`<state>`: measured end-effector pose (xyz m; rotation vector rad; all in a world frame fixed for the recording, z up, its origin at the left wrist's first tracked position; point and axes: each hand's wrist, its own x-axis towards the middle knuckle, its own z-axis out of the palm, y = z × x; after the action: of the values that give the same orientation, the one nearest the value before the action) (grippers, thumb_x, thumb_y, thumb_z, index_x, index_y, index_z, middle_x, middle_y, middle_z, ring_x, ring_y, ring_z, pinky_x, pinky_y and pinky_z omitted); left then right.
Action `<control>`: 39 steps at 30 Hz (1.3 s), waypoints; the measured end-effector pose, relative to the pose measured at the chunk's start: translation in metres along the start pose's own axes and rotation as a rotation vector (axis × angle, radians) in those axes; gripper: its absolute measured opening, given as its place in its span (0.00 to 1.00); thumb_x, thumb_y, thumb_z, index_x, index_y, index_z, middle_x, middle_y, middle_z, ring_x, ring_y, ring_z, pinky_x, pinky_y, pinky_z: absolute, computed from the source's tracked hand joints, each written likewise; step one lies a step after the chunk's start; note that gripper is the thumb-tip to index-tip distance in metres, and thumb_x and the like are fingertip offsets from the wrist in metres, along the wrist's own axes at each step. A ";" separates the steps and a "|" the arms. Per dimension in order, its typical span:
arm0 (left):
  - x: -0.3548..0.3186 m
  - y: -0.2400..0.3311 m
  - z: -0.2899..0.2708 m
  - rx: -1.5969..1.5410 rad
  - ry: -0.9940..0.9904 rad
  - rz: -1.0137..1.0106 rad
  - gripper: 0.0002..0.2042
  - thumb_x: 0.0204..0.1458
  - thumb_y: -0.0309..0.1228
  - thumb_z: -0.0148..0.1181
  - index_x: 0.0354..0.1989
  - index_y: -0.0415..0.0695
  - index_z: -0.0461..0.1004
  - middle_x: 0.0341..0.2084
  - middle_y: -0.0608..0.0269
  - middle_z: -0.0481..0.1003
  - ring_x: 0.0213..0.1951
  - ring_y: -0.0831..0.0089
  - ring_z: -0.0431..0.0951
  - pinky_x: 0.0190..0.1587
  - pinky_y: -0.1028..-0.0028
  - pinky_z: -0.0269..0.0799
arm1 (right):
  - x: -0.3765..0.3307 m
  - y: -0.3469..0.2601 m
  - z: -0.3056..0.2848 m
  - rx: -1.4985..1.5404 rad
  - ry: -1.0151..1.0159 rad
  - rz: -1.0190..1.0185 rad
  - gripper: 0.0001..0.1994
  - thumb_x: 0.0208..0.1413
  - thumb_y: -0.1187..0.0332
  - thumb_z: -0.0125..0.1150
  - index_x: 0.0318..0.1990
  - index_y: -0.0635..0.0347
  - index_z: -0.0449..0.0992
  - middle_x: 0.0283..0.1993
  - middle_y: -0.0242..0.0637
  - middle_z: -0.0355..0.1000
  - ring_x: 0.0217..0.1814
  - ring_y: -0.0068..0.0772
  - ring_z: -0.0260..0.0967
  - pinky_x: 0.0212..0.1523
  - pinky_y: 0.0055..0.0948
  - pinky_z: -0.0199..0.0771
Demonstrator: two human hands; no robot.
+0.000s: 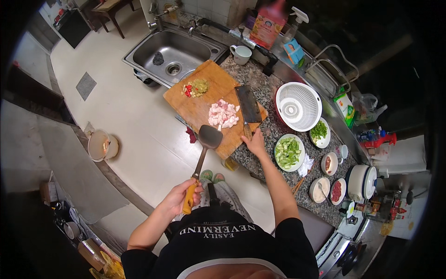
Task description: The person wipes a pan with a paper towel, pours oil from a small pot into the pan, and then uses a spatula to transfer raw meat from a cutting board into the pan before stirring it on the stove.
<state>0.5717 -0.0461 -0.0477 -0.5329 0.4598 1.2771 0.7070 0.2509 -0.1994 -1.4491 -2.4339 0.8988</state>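
Materials and surface finishes on and around the table.
The table, speckled and stone-like, bears a smooth wooden cutting board at its near edge; on this, the cleaver combines a dark, dull metal blade with a wooden handle. The spatula has a matt dark head and a smooth yellow-orange grip. Toward the table's back edge, the colander is white perforated plastic. Beyond the board's far edge, the sink is shiny metal.

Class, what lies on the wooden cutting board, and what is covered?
On the cutting board: chopped pink meat, a chopped yellowish and red pile, and a cleaver. The wood beneath them is hidden; the spatula covers part of one edge.
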 end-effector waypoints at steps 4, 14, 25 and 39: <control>0.014 0.009 0.002 -0.194 -0.066 0.001 0.10 0.52 0.36 0.44 0.33 0.40 0.61 0.21 0.66 0.62 0.18 0.79 0.62 0.20 0.83 0.64 | 0.010 -0.001 0.014 0.008 0.042 -0.057 0.31 0.38 0.61 0.64 0.42 0.70 0.52 0.43 0.61 0.59 0.45 0.58 0.59 0.44 0.41 0.60; 0.014 0.070 0.012 0.082 0.038 -0.064 0.14 0.53 0.38 0.43 0.36 0.38 0.62 0.20 0.66 0.62 0.14 0.83 0.61 0.14 0.87 0.61 | 0.018 -0.039 -0.051 -0.169 -0.047 0.112 0.20 0.45 0.64 0.51 0.42 0.68 0.56 0.31 0.57 0.68 0.36 0.59 0.64 0.37 0.45 0.64; -0.013 0.102 0.045 0.130 0.319 -0.021 0.11 0.52 0.30 0.43 0.34 0.32 0.60 0.24 0.54 0.68 0.19 0.77 0.68 0.14 0.84 0.68 | 0.021 -0.023 -0.082 0.333 -0.335 0.102 0.14 0.52 0.58 0.49 0.33 0.63 0.63 0.13 0.31 0.60 0.09 0.21 0.60 0.09 0.20 0.58; 0.010 0.147 0.042 0.148 0.136 -0.107 0.09 0.51 0.26 0.41 0.35 0.30 0.59 0.25 0.55 0.65 0.14 0.85 0.57 0.09 0.91 0.57 | 0.038 -0.042 -0.106 -0.108 -0.528 -0.346 0.17 0.48 0.54 0.51 0.39 0.58 0.67 0.21 0.45 0.67 0.25 0.45 0.68 0.26 0.37 0.66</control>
<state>0.4325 0.0167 -0.0380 -0.5140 0.6265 1.0993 0.7021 0.3124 -0.0957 -0.8389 -3.0195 1.1948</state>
